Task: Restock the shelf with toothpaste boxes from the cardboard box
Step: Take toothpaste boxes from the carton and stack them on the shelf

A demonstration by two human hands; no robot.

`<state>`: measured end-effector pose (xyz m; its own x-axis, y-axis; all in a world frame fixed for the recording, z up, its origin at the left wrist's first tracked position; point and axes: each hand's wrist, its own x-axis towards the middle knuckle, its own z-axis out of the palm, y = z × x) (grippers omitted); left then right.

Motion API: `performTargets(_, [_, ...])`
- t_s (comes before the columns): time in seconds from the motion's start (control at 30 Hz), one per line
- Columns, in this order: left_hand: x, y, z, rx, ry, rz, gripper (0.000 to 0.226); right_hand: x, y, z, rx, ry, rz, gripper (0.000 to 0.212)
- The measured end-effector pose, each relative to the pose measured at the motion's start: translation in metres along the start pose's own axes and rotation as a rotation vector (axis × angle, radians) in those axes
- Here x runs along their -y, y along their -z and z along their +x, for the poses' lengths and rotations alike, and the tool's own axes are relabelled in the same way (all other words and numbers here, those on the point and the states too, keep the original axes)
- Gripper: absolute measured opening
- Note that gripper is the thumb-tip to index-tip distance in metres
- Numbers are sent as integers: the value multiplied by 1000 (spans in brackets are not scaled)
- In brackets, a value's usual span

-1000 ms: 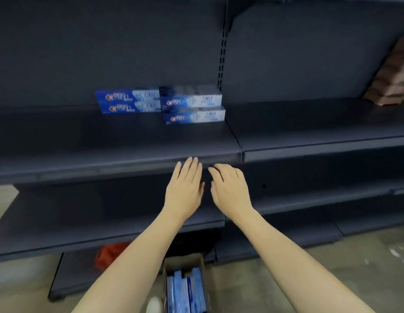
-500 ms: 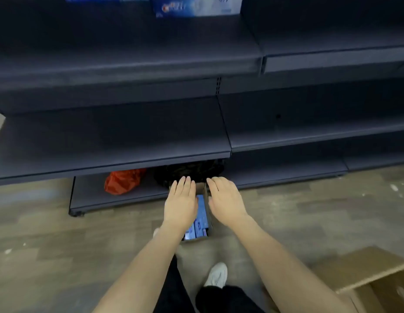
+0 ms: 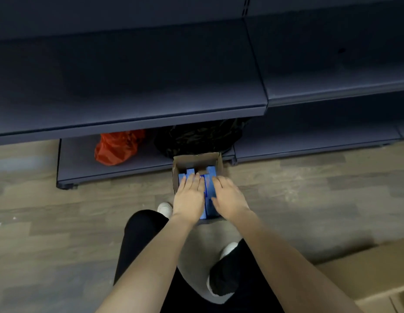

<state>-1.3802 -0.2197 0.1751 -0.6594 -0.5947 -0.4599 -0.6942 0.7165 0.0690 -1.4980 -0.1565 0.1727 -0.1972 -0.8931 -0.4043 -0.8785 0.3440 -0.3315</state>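
Both hands, left [image 3: 189,195] and right [image 3: 228,199], are held flat and empty over the toothpaste boxes [image 3: 210,195] in the carton [image 3: 197,160], likely positioned for a two-handed grab.

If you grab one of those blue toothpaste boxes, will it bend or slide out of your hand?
The blue toothpaste boxes look like straight-edged card cartons, so one probably stays stiff. They stand packed in the small brown cardboard box, so probably light. Their smooth printed faces may be slightly slippery.
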Motion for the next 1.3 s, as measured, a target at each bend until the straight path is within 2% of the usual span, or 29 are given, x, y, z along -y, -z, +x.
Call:
performTargets(0.13, [18,-52,46,70,-26,25,66,-19,-52,54,43,-24,-5,62])
performTargets(0.27, [36,-101,91,62,-23,38,66,-34,-108,100,114,-60,-55,70])
performTargets(0.37, [47,-133,122,64,-42,57,66,-45,-148,125,141,-84,-63,67])
performTargets(0.47, [54,-165,152,78,-143,148,63,-56,-188,144,190,-142,-43,64])
performTargets(0.6, [51,-207,185,189,-355,248,39,-73,-236,164,257,-281,12,62])
performTargets(0.7, [48,-235,202,241,-408,308,39,-82,-262,174,300,-390,23,50])
performTargets(0.8, [48,-254,213,241,-474,372,42,-84,-285,184,270,-533,68,38])
performTargets(1.07, [57,-265,218,162,-532,450,51,-77,-311,190,103,-942,283,29])
performTargets(1.23, [55,-272,223,160,-521,428,48,-78,-317,191,-16,-1021,403,37])
performTargets(1.3, [55,-275,225,153,-523,417,45,-78,-320,191,-8,-1038,386,36])
